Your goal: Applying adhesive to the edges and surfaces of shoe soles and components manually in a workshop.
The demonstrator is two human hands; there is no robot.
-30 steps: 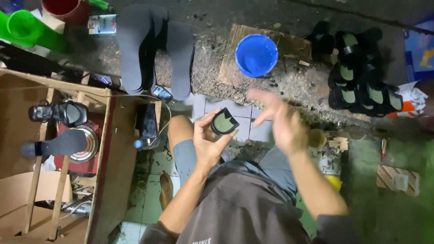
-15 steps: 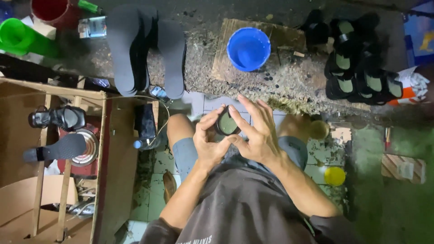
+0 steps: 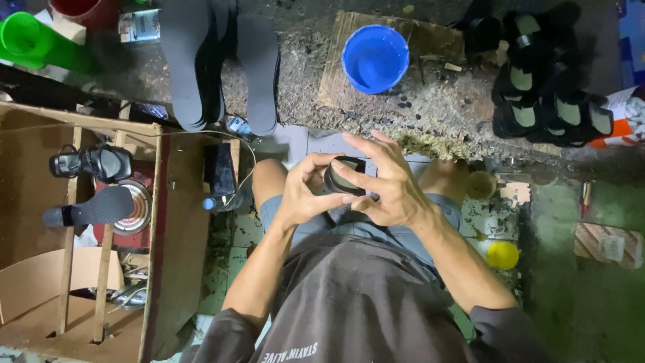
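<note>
A small round black tin (image 3: 345,176) with a pale top sits up in the air, right over the person's lap. The left hand (image 3: 304,193) grips the tin from its left side, with thumb and fingers curled around the edge. The right hand (image 3: 388,183) wraps the tin from its right side, and some of its fingers stick out straight above the tin. Both hands hold it tight, so neither one is free. The tin could slip, I think, because only fingertips hold it and it looks smooth. If it falls, it may hit the knees below the tin and roll onto the dirty tile floor (image 3: 232,236). If the top pops off fast, whatever is inside might spill on the grey shorts (image 3: 376,228). Above the tin, across the rough ground, stands a blue bucket (image 3: 375,58). Far to the right of the tin lie black sandals (image 3: 547,101) in a pile. To the left of the tin, black shoe soles (image 3: 215,60) lean, and a wooden frame (image 3: 158,222) holds a shoe (image 3: 94,163).
</note>
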